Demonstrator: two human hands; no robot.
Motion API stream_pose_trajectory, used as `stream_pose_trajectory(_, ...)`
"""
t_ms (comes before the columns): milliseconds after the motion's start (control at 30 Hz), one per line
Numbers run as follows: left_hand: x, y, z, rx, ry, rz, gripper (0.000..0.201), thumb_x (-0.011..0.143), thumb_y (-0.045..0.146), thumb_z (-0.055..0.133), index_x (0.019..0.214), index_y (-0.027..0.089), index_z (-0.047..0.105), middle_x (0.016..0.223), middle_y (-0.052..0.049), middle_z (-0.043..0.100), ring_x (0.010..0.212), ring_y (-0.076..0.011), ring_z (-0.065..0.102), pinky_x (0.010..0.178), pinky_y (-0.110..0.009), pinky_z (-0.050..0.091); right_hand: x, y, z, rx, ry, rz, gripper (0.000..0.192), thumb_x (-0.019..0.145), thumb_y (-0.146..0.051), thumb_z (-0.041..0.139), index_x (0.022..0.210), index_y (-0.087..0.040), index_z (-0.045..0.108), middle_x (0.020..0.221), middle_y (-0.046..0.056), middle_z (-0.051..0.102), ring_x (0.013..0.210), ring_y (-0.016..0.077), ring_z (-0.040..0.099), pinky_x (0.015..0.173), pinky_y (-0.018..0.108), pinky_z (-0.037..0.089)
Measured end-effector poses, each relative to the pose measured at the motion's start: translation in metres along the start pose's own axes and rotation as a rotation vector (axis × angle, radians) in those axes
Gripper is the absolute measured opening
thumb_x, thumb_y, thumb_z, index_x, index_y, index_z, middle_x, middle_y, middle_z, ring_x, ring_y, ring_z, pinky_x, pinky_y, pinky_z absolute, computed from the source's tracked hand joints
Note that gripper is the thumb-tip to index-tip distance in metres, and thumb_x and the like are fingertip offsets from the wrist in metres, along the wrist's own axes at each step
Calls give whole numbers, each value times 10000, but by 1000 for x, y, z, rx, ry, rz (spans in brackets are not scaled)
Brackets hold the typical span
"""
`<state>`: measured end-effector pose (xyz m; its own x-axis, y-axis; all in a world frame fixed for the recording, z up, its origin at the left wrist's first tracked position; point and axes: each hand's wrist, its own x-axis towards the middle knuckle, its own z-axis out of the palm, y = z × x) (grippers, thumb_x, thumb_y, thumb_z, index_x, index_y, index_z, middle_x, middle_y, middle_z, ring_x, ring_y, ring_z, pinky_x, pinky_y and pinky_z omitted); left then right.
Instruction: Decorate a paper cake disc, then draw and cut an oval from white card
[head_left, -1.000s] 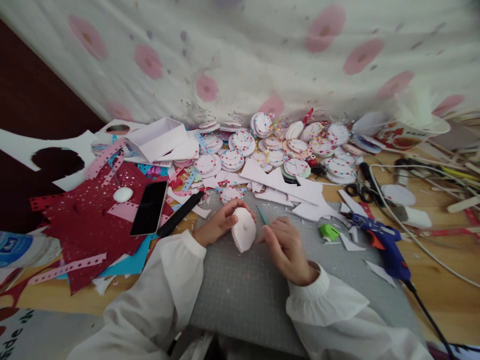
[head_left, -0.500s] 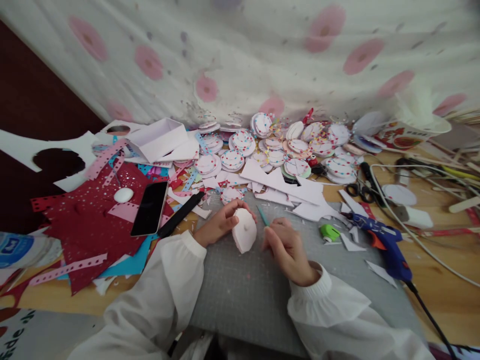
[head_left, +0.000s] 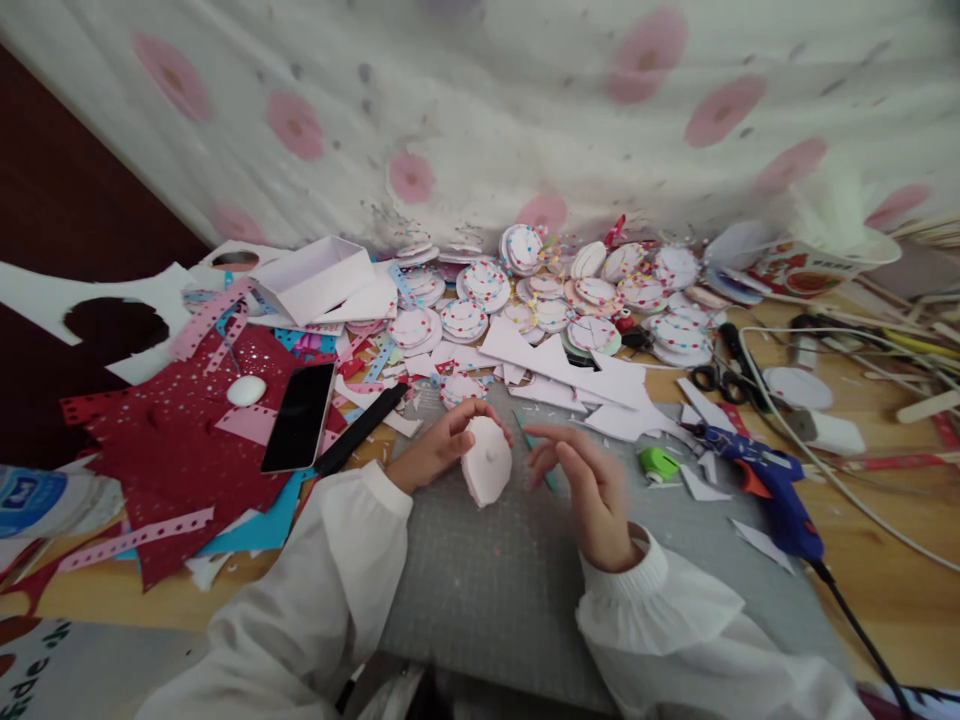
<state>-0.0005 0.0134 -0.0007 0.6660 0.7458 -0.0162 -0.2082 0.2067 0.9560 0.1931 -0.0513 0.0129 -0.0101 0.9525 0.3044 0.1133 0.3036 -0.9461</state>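
My left hand [head_left: 444, 444] is closed on a small white disc [head_left: 491, 465], holding it tilted above the grey cutting mat [head_left: 480, 590]. A small raised bump shows near the middle of the disc's face, and one edge looks cut straight. To the right, my right hand [head_left: 589, 480] is open, its fingers apart and slightly blurred. A thin teal stick-like tool [head_left: 551, 480] shows behind and below those fingers, partly hidden, no longer gripped.
Several beaded white discs [head_left: 484, 285] are heaped along the back. White paper scraps [head_left: 570, 375] lie before them. At right are a blue glue gun [head_left: 780, 490], scissors [head_left: 720, 385] and a green tape dispenser [head_left: 660, 464]. A phone [head_left: 298, 418] and red paper [head_left: 180, 450] lie left.
My right hand has opened and let go of the teal tool, its fingers spreading. My left hand holds the white disc almost unmoved.
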Motion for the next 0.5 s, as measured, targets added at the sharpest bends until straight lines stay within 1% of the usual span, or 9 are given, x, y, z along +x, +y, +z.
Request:
stream_pose_trajectory(33, 0, 0, 0, 5, 3, -2, 719, 682, 751, 635, 1081, 168, 507, 1010, -84, 595, 810, -171, 551, 680, -245, 407, 1, 0, 0, -10, -21, -14, 290, 999, -276, 387, 1122, -245, 647, 741, 17, 693, 813, 206, 647, 829, 393, 464)
stream_pose_trajectory(100, 0, 0, -1, 42, 19, 0, 727, 683, 762, 622, 1086, 165, 521, 997, -69, 574, 793, -158, 529, 676, -238, 395, 3, 0, 2, -78, -88, -61, 232, 968, -248, 465, 1121, -252, 639, 968, 48, 714, 950, 213, 641, 863, 390, 467)
stream_pose_trajectory(167, -1, 1, -2, 86, 34, 15, 735, 685, 773, 606, 1087, 161, 540, 993, -62, 561, 817, -163, 520, 700, -241, 396, 4, 2, 5, -184, -138, -135, 195, 914, -216, 566, 1088, -250, 647, 1048, 62, 685, 998, 220, 619, 866, 385, 471)
stream_pose_trajectory(233, -1, 3, 0, 115, 35, 36, 734, 682, 776, 605, 1074, 158, 551, 1004, -71, 566, 887, -194, 528, 756, -264, 411, 4, 6, 9, -272, -148, -220, 202, 871, -184, 629, 1062, -245, 650, 1028, 65, 666, 984, 220, 605, 842, 379, 477)
stream_pose_trajectory(300, -1, 6, 2, 138, 34, 46, 731, 671, 774, 618, 1060, 159, 556, 1009, -80, 577, 926, -217, 533, 793, -288, 418, 4, 10, 11, -317, -140, -277, 196, 859, -158, 644, 1036, -242, 648, 989, 62, 660, 951, 214, 600, 807, 369, 483)
stream_pose_trajectory(400, -1, 10, 5, 175, 33, 48, 731, 657, 779, 624, 1035, 157, 561, 1004, -86, 586, 929, -227, 539, 807, -305, 415, 3, 14, 11, -340, -134, -315, 163, 860, -136, 645, 987, -237, 656, 924, 52, 667, 889, 201, 599, 766, 354, 484)
stream_pose_trajectory(500, 0, 9, 6, 187, 25, 54, 713, 661, 768, 634, 1027, 161, 558, 1010, -87, 588, 929, -227, 543, 813, -313, 409, 4, 16, 11, -342, -132, -340, 140, 856, -123, 652, 943, -232, 666, 869, 43, 672, 832, 190, 600, 737, 345, 483)
